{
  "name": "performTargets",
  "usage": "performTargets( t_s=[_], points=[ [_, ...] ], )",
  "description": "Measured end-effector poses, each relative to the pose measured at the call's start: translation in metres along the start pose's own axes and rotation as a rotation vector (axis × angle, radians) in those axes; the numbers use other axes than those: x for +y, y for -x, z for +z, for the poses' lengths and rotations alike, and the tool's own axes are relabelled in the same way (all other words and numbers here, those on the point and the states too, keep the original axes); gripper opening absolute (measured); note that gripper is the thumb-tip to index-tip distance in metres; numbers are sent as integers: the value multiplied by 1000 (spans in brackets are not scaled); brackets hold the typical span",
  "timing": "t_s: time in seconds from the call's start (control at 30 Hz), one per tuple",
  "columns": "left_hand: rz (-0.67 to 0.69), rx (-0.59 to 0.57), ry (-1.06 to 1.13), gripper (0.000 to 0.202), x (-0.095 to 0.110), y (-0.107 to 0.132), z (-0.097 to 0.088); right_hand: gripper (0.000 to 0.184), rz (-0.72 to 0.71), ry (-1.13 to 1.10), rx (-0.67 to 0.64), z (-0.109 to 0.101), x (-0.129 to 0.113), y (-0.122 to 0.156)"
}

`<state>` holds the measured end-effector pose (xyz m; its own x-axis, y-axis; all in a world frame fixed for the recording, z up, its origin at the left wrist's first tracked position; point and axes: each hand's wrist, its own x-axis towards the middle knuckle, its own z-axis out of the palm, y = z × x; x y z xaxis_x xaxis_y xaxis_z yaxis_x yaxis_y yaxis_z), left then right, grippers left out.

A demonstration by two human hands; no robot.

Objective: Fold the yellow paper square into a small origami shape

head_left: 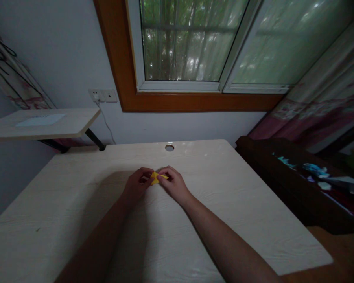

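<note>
A small yellow piece of folded paper [155, 179] is held between both hands, over the middle of the pale wooden desk [212, 220]. My left hand [138, 182] pinches its left side between thumb and fingers. From the other side, my right hand [173, 181] grips the paper's right part, with the thumb pressed on top. The fingers hide part of the paper, so its full shape cannot be made out.
A raised shelf [85, 120] on black legs stands at the desk's back left, with a pale sheet [41, 120] on it. A cable hole [169, 147] sits near the back edge. Beyond the right edge is a dark wooden piece of furniture [271, 173] with several items.
</note>
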<state>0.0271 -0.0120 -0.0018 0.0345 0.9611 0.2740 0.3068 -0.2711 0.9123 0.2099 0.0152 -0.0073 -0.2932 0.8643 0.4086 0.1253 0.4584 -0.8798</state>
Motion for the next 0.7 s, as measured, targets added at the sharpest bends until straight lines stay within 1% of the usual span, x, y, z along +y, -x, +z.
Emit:
performTargets(
  t_s=[0.2,0.33,0.5,0.7],
  points=[
    [-46,4,78,30,-1,-1,-3,8,2,-4,2,0,0,0],
    [-64,45,74,28,-4,-3,-5,8,-4,-5,-1,0,-1,-1],
    [-114,48,106,29,-7,-4,-4,10,-6,-14,-8,0,0,0],
    [-87,39,93,28,-7,-3,-3,11,-21,-30,-32,-1,-3,0]
  ],
)
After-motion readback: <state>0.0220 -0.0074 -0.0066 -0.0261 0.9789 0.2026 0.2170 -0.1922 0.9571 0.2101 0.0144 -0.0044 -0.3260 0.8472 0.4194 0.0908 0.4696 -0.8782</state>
